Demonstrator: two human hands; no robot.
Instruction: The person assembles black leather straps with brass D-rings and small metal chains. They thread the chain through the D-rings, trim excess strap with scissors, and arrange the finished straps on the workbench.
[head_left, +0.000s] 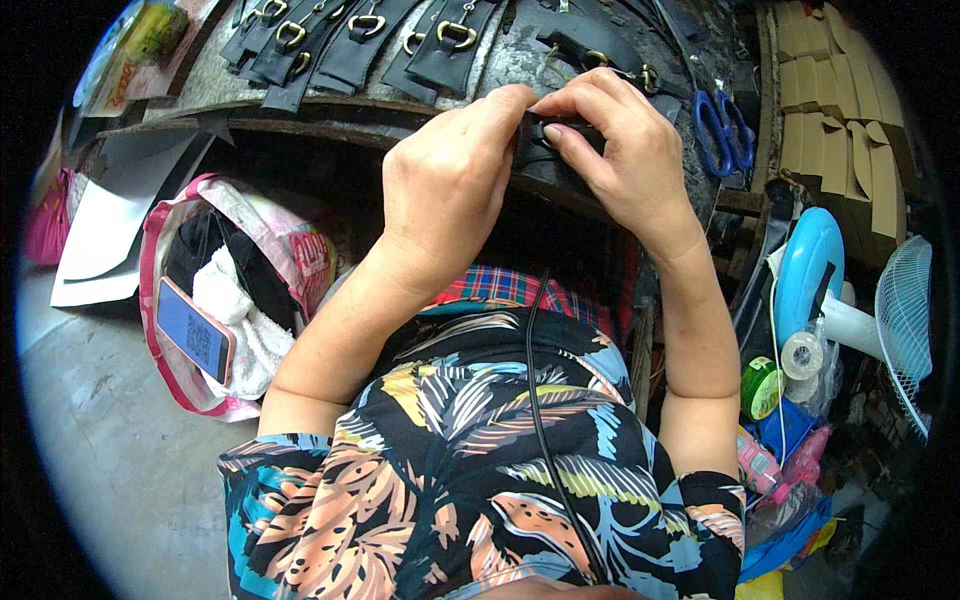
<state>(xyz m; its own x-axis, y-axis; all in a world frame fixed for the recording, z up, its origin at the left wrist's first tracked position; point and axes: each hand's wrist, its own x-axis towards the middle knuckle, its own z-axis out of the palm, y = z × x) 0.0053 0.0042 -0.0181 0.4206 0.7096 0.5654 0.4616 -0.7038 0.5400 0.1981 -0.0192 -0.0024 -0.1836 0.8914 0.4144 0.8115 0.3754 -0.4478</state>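
My left hand (pixel 455 160) and my right hand (pixel 622 145) meet over the near edge of the workbench. Between their fingertips they pinch a small black leather-like strap piece (pixel 538 150), mostly hidden by the fingers. The right thumb presses against its side. Just beyond my hands lies a black strap with gold-coloured metal fittings (pixel 597 57). Farther left, several black straps with gold-coloured rings (pixel 445 60) rest in a row on the bench. Scissors with blue handles (pixel 722 135) are to the right of my right hand.
A pink-edged bag (pixel 152 330) at left holds a white cloth (pixel 245 320) and a phone (pixel 195 335). At right are stacked tan cardboard pieces (pixel 835 110), a blue-and-white fan (pixel 815 265) and tape rolls (pixel 802 355). A black cord (pixel 540 400) hangs down my front.
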